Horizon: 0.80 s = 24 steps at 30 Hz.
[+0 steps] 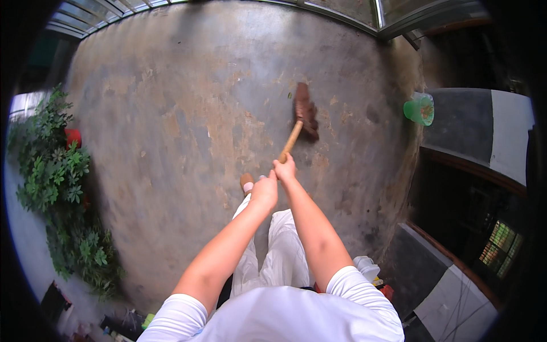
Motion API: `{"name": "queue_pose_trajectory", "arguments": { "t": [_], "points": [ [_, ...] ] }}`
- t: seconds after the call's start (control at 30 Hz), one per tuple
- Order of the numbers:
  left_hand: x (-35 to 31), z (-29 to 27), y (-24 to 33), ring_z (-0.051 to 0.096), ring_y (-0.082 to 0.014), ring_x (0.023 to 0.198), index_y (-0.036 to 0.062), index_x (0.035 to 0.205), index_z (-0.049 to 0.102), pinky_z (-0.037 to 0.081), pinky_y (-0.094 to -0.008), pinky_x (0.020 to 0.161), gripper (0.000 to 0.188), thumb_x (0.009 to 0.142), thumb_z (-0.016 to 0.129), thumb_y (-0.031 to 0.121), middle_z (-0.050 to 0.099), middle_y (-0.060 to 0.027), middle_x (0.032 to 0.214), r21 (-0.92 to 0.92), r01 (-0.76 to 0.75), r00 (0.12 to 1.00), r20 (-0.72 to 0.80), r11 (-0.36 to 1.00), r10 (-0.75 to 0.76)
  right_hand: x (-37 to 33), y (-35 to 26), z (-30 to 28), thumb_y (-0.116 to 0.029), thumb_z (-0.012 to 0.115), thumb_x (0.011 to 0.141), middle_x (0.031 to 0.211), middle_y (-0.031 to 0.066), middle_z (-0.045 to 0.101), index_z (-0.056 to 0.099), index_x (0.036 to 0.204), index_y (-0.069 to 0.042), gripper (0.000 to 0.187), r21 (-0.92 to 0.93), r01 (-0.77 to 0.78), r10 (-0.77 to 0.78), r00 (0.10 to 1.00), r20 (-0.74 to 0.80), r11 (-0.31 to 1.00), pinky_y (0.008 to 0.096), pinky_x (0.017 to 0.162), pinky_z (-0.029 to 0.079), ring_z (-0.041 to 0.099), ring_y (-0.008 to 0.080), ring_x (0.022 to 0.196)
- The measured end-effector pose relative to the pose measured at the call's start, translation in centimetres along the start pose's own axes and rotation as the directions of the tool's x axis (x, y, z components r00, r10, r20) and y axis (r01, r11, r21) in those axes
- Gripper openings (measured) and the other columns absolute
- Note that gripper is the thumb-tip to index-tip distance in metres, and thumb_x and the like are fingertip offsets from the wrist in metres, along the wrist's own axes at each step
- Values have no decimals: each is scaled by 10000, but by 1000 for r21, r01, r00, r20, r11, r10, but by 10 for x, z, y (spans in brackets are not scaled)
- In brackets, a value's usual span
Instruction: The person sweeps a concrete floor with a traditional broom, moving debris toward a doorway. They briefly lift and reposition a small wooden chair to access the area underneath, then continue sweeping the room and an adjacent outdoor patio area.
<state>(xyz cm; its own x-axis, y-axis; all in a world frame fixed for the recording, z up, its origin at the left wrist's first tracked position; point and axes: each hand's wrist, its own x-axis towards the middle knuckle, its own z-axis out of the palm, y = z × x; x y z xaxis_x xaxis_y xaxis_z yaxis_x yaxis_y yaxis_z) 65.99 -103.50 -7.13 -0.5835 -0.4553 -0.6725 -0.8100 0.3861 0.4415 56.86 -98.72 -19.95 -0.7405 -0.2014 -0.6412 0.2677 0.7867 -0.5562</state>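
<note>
A broom [306,114] with a dark brown head and a light wooden handle reaches out ahead of me, its head down at the floor and slightly blurred. My right hand [285,167] is wrapped round the handle farther along, toward the head. Close beside it, on the near side, my left hand [265,190] is closed at the handle's upper end; part of its grip is hidden. Both arms stretch forward. A small green leaf [289,96] lies on the floor just left of the broom head.
Worn concrete floor [182,114] with flaking patches spreads around me. Leafy green plants [51,176] and a red pot [73,137] line the left side. A green plastic bin [420,109] stands by the right wall, near dark doorways. Metal-framed glass panels [342,20] close the far side.
</note>
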Motion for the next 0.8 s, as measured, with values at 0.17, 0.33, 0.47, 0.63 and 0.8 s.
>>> {"name": "queue_pose_trajectory", "arguments": {
  "t": [0.17,0.33,0.47,0.63,0.8],
  "points": [
    [-41,-48,-52,591,-377,832,81,1269,379,478,-455,720,607,689,533,-10,592,-229,893,19,161,985,63,987,-161,-62,-30,66,-204,672,647,1006,212,609,365,1303,-32,744,-11,-3,6,969,247,1000,353,790,486,616,285,911],
    [-110,-96,-61,577,-383,802,30,1273,381,475,-442,704,658,640,546,-35,572,-236,887,120,109,994,5,987,-111,-140,-49,84,-187,649,680,1060,233,573,302,1319,1,751,152,19,-54,972,229,988,347,851,444,572,312,988],
    [-147,-98,-51,587,-394,783,72,1292,355,481,-450,701,629,691,507,-33,564,-249,884,136,23,993,110,990,-39,-178,-26,53,-186,638,691,1115,230,538,282,1323,6,750,209,53,-75,993,96,976,341,856,439,558,309,1004],
    [-131,-60,-33,594,-387,797,62,1250,376,485,-446,698,540,725,471,-29,568,-260,896,147,-62,977,213,987,29,-167,13,19,-134,634,689,1135,190,536,321,1302,14,704,254,-170,172,985,15,952,320,849,445,560,260,997],
    [-127,-48,-43,601,-371,847,21,1197,387,500,-434,706,382,817,419,34,568,-253,944,252,3,945,317,968,-85,-173,35,49,-135,639,675,1020,179,592,372,1276,25,677,291,-363,327,930,166,885,322,782,473,597,236,897]
  ]
}}
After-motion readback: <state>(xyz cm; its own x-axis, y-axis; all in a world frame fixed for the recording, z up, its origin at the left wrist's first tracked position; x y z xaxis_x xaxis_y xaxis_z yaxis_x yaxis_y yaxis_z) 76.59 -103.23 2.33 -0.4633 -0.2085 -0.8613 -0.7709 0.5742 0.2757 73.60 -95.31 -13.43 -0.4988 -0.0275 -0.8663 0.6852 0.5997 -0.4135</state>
